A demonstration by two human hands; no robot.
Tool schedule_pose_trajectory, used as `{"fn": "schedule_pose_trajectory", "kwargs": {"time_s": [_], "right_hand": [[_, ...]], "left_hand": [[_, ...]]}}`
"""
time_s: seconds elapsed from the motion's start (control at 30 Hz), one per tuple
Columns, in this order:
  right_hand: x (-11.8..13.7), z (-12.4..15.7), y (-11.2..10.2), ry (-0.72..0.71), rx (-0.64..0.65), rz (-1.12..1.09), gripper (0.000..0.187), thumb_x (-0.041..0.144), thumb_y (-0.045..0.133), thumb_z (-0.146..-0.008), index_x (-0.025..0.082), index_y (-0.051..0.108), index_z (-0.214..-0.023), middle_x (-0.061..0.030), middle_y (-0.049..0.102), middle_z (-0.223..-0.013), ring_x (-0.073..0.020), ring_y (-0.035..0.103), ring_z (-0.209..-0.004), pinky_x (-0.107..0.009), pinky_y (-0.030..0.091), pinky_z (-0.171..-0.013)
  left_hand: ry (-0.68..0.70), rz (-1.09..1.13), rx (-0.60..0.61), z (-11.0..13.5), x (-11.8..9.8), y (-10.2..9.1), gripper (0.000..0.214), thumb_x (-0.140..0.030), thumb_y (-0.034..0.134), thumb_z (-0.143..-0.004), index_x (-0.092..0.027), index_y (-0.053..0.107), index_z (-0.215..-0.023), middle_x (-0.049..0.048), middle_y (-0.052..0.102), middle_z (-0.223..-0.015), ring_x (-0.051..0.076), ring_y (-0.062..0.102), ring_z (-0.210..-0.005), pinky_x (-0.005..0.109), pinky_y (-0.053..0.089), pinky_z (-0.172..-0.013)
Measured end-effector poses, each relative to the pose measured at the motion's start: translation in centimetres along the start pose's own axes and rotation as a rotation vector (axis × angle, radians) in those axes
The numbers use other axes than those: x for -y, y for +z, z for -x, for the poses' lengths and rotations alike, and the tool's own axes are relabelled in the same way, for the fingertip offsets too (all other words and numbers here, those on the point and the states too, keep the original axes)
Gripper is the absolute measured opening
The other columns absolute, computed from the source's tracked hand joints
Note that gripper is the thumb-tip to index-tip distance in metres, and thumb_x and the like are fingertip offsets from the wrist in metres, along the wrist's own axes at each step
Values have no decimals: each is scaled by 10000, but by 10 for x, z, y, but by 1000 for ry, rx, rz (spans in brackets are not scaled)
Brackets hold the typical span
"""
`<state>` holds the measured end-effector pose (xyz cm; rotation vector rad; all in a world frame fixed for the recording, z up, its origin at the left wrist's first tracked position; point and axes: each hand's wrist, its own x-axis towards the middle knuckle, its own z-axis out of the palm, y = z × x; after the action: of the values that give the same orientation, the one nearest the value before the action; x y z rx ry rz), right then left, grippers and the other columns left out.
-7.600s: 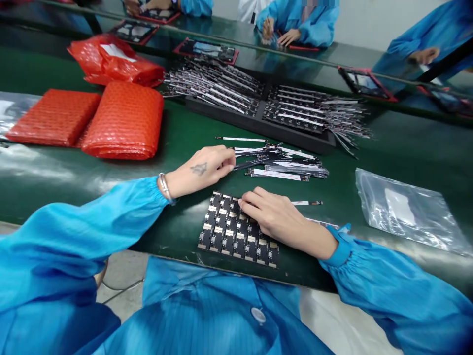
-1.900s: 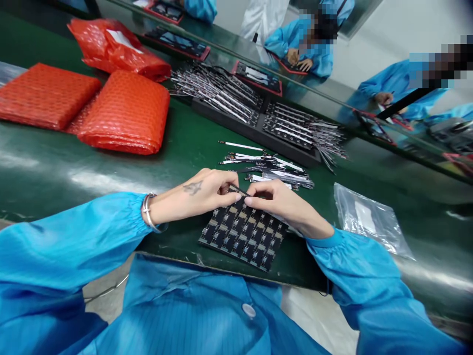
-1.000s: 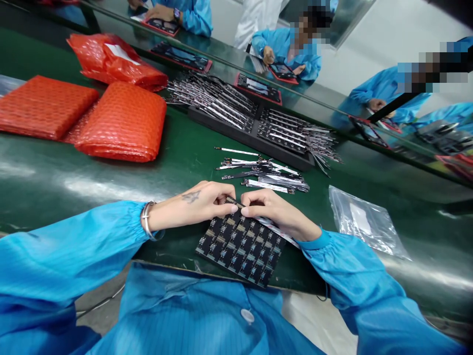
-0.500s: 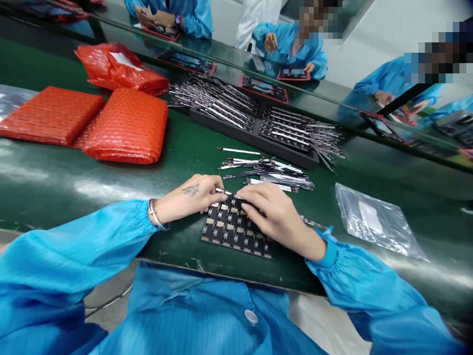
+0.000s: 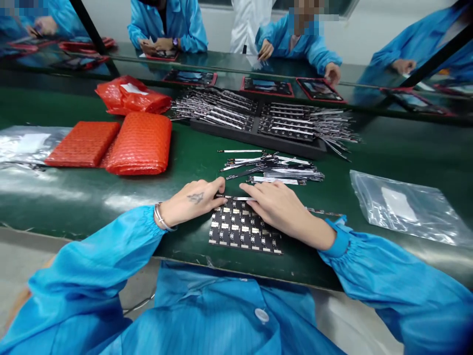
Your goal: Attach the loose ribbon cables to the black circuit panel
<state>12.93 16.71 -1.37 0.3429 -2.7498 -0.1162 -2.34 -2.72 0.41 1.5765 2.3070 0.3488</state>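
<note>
A black panel of small circuit boards (image 5: 236, 231) lies flat on the green belt (image 5: 92, 199) near its front edge. My left hand (image 5: 195, 201) rests at the panel's top left corner, fingers stretched and pressed on the end of a thin flex strip (image 5: 234, 198). My right hand (image 5: 275, 207) lies flat over the panel's upper right part, fingers extended onto the same strip. A loose pile of flex strips (image 5: 273, 167) sits just beyond the hands.
A black tray (image 5: 258, 135) heaped with strips stands further back. Red bubble-wrap packs (image 5: 140, 143) lie at the left, a red bag (image 5: 131, 96) behind them. A clear plastic bag (image 5: 406, 207) lies right. Other people in blue coats work at the far side.
Both hands lowered a pinched strip onto the panel's top edge and flattened out over it. The view has tilted up, showing more of the far side.
</note>
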Motion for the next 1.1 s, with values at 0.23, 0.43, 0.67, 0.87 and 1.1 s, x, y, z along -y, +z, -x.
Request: {"fn": "schedule_pose_trajectory", "kwargs": {"time_s": [0.23,0.43,0.67,0.87,1.1], "right_hand": [[32,0,7,-158,-60,-107,235,233,449,-994,141,606,-1142,-59,620,-1130,-201,504,-967,-365,321,-749],[41,4,20,-158,29,-171,282,266,353,-1036,148,566,-1178,-77,580,-1245,-215,482,-1078,-365,324,-783],[37,6,20,-178,49,-154,252,250,414,-1006,153,549,-1196,-80,561,-1274,-225,474,-1083,-371,330,-786],[38,5,20,-163,44,-171,292,268,331,-1039,154,550,-1194,-44,572,-1268,-217,479,-1083,-383,342,-783],[38,5,17,-166,17,-241,283,264,359,-1033,148,577,-1172,-52,591,-1243,-218,504,-1078,-386,382,-782]], "left_hand": [[181,-236,-213,-38,3,-2,208,-323,421,-987,-143,522,-1009,65,583,-966,183,522,-875,286,350,-740],[162,-185,-95,-81,7,-7,219,-351,550,-933,-138,514,-967,59,559,-951,168,496,-839,279,342,-742],[218,-235,-78,-89,12,-4,144,-245,468,-969,-128,510,-896,64,571,-936,166,493,-816,298,367,-768],[206,-264,-136,-82,9,1,114,-187,418,-980,-118,478,-913,91,566,-957,180,499,-830,305,388,-783],[327,-41,-224,-88,21,-4,97,-166,430,-955,-134,480,-877,35,555,-823,130,483,-716,257,343,-694]]}}
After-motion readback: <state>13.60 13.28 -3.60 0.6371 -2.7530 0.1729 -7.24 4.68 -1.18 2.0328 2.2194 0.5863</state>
